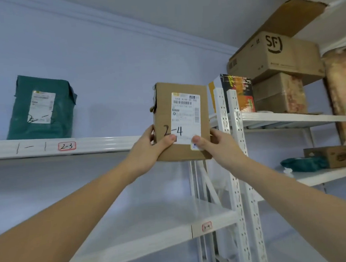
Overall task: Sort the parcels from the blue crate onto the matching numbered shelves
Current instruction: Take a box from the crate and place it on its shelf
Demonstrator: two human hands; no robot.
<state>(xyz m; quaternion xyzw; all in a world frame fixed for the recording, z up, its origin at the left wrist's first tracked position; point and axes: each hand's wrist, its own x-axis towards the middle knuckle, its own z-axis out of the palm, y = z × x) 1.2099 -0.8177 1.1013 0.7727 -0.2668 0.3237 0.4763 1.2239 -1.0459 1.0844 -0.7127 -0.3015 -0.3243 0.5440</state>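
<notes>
A small brown cardboard parcel (180, 110) with a white shipping label and "2-4" handwritten on it is held upright at the right end of the top shelf (100, 144). My left hand (149, 150) grips its lower left corner, thumb on the front. My right hand (215, 148) grips its lower right corner, thumb on the label. The shelf edge carries a red-framed tag "2-3" (67, 146) and a handwritten "1-1". A green bagged parcel (42, 108) stands on that shelf at the left. The blue crate is out of view.
A lower white shelf (153, 223) carries a small red tag. To the right stands a second rack (289, 119) with an SF carton (275, 55), a colourful box (238, 92), another brown box, and below a green bag (303, 164) and small carton (331, 155).
</notes>
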